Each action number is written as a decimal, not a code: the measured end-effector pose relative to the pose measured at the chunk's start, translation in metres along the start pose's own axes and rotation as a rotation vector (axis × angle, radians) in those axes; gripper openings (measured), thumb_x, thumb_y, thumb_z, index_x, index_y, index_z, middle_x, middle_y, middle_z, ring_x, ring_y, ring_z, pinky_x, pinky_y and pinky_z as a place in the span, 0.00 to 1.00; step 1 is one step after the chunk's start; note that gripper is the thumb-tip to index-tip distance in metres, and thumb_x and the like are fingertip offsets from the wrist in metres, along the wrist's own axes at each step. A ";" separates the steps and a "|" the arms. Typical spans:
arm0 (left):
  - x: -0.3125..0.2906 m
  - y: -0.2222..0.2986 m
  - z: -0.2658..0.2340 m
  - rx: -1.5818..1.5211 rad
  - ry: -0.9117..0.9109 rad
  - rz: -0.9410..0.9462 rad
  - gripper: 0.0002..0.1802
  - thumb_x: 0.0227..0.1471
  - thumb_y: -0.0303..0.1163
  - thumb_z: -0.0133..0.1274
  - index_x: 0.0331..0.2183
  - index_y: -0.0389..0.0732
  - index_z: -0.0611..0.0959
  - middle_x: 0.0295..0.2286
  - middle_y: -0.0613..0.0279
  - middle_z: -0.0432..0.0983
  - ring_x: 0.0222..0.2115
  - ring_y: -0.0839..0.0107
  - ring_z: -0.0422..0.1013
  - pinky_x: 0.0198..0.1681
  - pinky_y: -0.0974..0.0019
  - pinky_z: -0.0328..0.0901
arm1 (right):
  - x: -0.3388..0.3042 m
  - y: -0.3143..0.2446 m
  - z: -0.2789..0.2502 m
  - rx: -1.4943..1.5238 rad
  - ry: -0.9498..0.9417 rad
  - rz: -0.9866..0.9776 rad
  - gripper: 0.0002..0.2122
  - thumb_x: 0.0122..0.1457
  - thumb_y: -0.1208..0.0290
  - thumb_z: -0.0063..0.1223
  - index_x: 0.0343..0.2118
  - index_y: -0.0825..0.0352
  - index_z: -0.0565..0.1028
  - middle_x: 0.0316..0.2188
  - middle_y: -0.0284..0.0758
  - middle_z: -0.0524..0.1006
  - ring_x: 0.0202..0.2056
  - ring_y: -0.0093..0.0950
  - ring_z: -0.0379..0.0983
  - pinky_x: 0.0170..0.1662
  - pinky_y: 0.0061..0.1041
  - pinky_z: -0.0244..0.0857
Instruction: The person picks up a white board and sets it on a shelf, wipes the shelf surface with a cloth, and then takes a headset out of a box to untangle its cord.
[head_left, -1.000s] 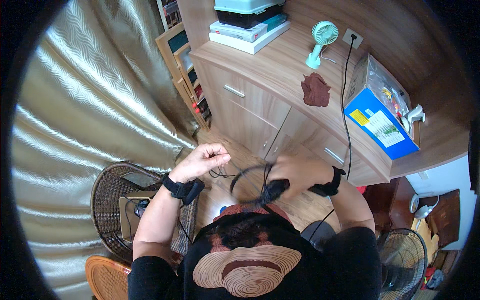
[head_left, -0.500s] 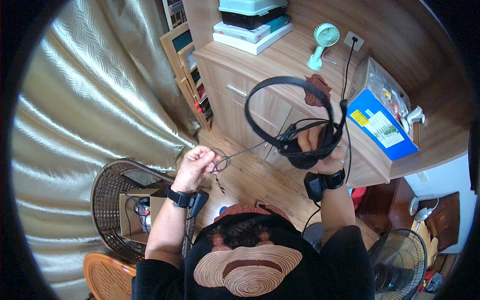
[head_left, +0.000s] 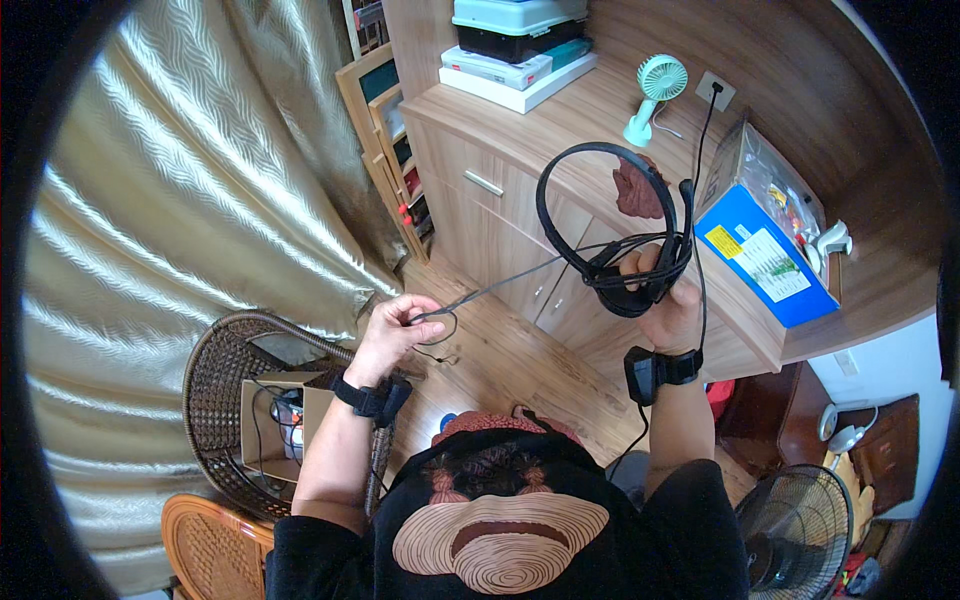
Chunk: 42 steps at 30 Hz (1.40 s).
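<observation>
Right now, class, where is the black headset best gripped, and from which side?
Probably the bare arc of its headband, pinched from the left: the headset shows a thin, open loop there, while the right hand and bunched cord crowd the lower end.

Glare is streaking the gold curtain, fisheye distortion is bending straight edges, and blackness is filling the corners.

The headset is black, with a thin curved band. It is held up in the right hand, the band above the fingers. Its dark cable lies in several loops across the lower part; one stretch runs, almost straight, to the left hand, where a small loop hangs.
</observation>
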<state>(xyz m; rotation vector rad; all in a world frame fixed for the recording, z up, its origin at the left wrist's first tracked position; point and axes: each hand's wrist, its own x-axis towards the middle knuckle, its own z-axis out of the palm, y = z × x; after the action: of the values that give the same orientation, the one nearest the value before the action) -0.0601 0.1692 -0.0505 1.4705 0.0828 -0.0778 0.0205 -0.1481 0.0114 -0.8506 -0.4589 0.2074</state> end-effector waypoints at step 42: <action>-0.032 0.032 0.018 0.251 -0.744 0.071 0.22 0.44 0.17 0.49 0.45 0.41 0.74 0.39 0.61 0.74 0.41 0.70 0.68 0.46 0.68 0.60 | 0.014 -0.028 -0.004 -0.060 0.078 -0.094 0.20 0.47 0.61 0.53 0.39 0.70 0.69 0.32 0.35 0.72 0.36 0.27 0.66 0.45 0.27 0.58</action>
<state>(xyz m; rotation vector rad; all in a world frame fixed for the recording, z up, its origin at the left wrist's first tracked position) -0.0880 0.1549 -0.0137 1.6074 -0.6006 -0.5863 0.0345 -0.1643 0.0350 -0.8902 -0.4329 0.0735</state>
